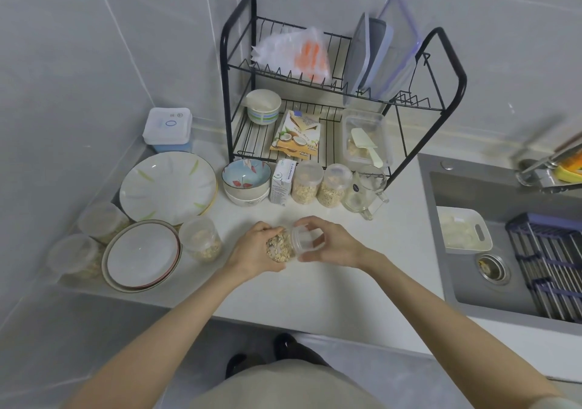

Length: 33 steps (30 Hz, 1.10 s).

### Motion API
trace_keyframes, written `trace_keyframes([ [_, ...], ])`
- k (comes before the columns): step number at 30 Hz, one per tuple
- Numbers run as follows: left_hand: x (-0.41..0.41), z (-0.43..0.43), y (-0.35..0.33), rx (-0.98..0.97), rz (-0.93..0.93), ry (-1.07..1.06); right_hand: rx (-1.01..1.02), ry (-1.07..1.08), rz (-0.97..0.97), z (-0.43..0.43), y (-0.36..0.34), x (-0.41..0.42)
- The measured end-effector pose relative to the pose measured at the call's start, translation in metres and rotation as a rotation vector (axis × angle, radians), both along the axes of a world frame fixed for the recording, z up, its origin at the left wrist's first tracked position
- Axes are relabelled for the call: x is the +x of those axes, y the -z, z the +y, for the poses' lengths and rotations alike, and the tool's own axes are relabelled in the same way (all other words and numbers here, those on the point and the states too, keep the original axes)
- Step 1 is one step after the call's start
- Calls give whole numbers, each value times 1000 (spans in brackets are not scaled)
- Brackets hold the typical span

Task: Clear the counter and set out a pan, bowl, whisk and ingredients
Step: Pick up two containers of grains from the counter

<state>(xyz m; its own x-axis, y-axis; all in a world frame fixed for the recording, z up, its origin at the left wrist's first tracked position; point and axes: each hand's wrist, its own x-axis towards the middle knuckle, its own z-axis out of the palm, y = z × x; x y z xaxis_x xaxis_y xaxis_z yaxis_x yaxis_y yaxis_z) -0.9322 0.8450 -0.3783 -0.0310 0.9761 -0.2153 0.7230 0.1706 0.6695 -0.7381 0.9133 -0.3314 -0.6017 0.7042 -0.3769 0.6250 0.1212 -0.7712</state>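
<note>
Your left hand (252, 248) is wrapped around a clear jar of oats (281, 248), tipped on its side just above the white counter (315, 282), while your right hand (327, 244) pinches the lid (304, 240) at its mouth. If that lid comes loose with the jar this tilted, oats could spill across the counter. 2 more oat jars (319, 185) stand well apart by the rack (453, 71).

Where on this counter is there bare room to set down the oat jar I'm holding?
Bare counter lies along the front edge and right toward the sink. Crowded: plates left, jars by the rack.
</note>
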Motion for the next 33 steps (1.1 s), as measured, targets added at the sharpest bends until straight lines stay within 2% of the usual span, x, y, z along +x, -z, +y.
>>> trace_keyframes([
  [9, 1, -3, 1, 0, 11, 9, -28, 96, -139, -6, 0, -4],
  [13, -3, -1, 0, -18, 22, 30, 171, -143, -162, -8, -1, -6],
  [15, -5, -1, 0, -20, 16, 41, 218, -153, -164, -9, 1, -6],
  [19, -2, -4, 1, 1, 13, 14, 130, 15, -162, -13, -1, -5],
  [23, 2, -9, 4, 27, 17, -4, -47, 144, -193, -17, 1, -8],
  [26, 2, -11, 1, 30, 17, -10, -5, 46, -253, -13, -7, -5],
  [30, 1, -13, 1, 36, 1, -43, 91, -109, -61, -12, -11, -3],
  [33, 2, -14, 0, 25, -14, -56, 167, -57, -31, -16, -4, -6],
])
